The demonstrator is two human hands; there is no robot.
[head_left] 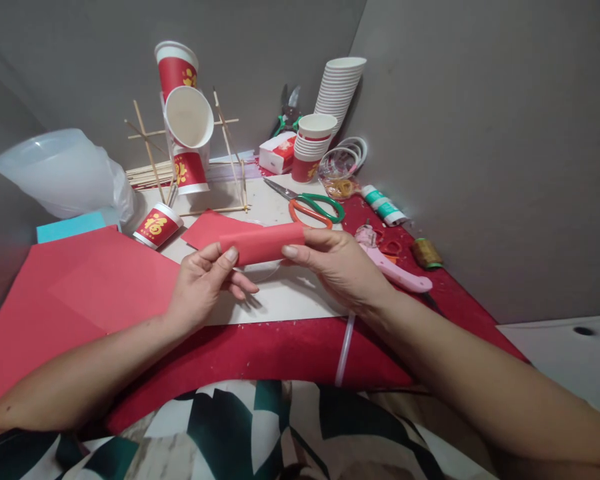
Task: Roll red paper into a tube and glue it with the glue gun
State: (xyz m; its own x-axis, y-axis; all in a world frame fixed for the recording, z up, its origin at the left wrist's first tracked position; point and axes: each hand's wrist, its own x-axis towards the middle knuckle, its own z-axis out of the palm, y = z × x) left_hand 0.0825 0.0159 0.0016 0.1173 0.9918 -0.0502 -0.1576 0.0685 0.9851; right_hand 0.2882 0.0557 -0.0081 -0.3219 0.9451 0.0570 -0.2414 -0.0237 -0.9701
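A folded strip of red paper is held level between my two hands above the white board. My left hand pinches its left end between thumb and forefinger, with the other fingers loosely spread below. At the right end, my right hand grips the strip with the thumb in front and fingers behind. Another red paper piece lies on the board just behind the strip. Scissors with green and orange handles rest beyond my hands.
Large red sheets cover the left side. Behind stand joined paper cups with a stick frame, a tipped cup, stacked cups and pruning shears. A pink glue gun and thread spool lie right.
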